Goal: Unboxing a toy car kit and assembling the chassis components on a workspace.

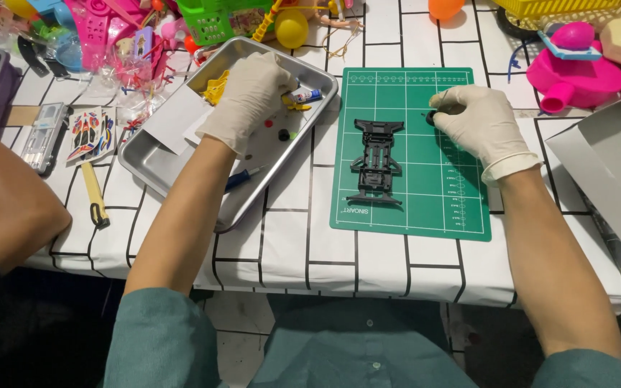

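White-tiled table point(382, 266) carries a green mat point(411, 208) whose black frame point(376, 162) lies lengthwise toward the person, nearer the right hand point(479, 126) pinching a small black wheel point(433, 115), while the left hand point(249, 93) reaches curled into the tray point(152, 169), its hold unclear.

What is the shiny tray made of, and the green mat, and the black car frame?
The tray looks like metal: silvery, dull-shiny, with a rolled rim. The green mat seems to be matte rubbery plastic, lying flat with a printed grid. The black car frame looks like moulded hard plastic, with thin, slightly glossy ribs.
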